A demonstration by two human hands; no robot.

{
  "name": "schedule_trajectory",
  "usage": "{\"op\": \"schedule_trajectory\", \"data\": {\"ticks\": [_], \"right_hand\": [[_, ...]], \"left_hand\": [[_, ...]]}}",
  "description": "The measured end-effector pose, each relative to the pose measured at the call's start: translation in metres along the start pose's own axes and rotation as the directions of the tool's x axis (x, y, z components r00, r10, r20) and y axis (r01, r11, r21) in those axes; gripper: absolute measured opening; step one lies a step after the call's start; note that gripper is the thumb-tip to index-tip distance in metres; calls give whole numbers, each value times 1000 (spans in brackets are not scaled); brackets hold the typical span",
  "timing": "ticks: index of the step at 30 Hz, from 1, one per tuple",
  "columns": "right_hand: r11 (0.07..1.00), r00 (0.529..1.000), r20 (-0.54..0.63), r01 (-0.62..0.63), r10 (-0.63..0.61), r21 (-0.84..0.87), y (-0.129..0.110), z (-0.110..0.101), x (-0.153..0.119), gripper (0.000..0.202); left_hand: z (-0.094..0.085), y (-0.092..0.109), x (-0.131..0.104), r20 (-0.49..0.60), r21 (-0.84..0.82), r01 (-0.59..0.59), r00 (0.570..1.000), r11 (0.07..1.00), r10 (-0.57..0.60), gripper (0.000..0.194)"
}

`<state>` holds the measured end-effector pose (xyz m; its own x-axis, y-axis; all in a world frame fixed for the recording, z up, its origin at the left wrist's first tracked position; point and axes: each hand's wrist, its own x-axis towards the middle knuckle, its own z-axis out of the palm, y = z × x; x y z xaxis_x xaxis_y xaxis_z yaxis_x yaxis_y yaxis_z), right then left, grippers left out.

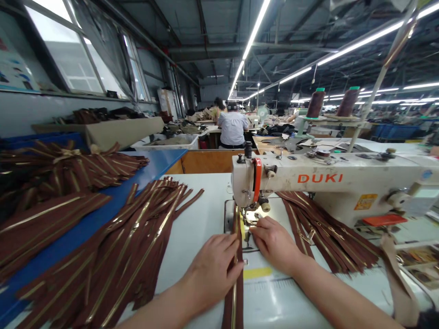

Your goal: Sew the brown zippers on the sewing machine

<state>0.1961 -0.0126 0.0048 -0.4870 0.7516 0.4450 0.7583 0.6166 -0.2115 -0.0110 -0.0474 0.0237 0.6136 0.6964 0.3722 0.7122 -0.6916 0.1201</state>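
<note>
My left hand (219, 260) pinching brown zipper strip (239, 301), far end up at sewing machine (281, 176). My right hand (274, 242), fingertips bunched beside it; can't tell if gripping. Strip looks part-way; left heap (137, 246), right pile (329, 237), which is finished unclear.

Brown zippers (132, 242) on a pale worktable (202, 210)

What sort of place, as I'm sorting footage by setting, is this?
Most likely a sewing factory floor: a DUKI sewing machine stands in the foreground, many brown zippers with gold-coloured teeth lie bunched to its left, and two dark thread cones stand beyond it.
</note>
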Motion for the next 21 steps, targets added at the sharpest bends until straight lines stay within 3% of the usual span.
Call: {"op": "schedule_trajectory", "data": {"ticks": [6, 10, 13, 15, 16, 18, 21], "right_hand": [[987, 989, -29, 147, -146, 66, -10, -1, -2, 30], [964, 968, 116, 201, -223, 176, -28, -5, -5, 41], [966, 962, 191, 154, -194, 206, -36, -6, -10, 40], [972, 973, 165, 126, -159, 198, -37, -5, -14, 41], [975, 981, 134, 113, -140, 193, -37, -4, -16, 41], [978, 993, 59, 88, -100, 187, -36, -2, -21, 41], [978, 997, -17, 75, -73, 193, -35, 0, -27, 39]], "left_hand": [[-11, 13, -67, 74, 25, -129, 989, 991, 127, 65], [-8, 17, -86, 61, 52, -182, 982, 982, 179, 49], [-17, 17, -92, 44, -12, -77, 996, 997, 78, 44], [-34, 8, -89, 53, -108, 107, 993, 988, -102, 40], [-46, 0, -85, 54, -155, 223, 975, 962, -217, 36], [-78, -23, -71, 25, -227, 438, 896, 870, -444, 26], [-140, -67, -43, -50, -280, 661, 715, 696, -698, 26]]}}
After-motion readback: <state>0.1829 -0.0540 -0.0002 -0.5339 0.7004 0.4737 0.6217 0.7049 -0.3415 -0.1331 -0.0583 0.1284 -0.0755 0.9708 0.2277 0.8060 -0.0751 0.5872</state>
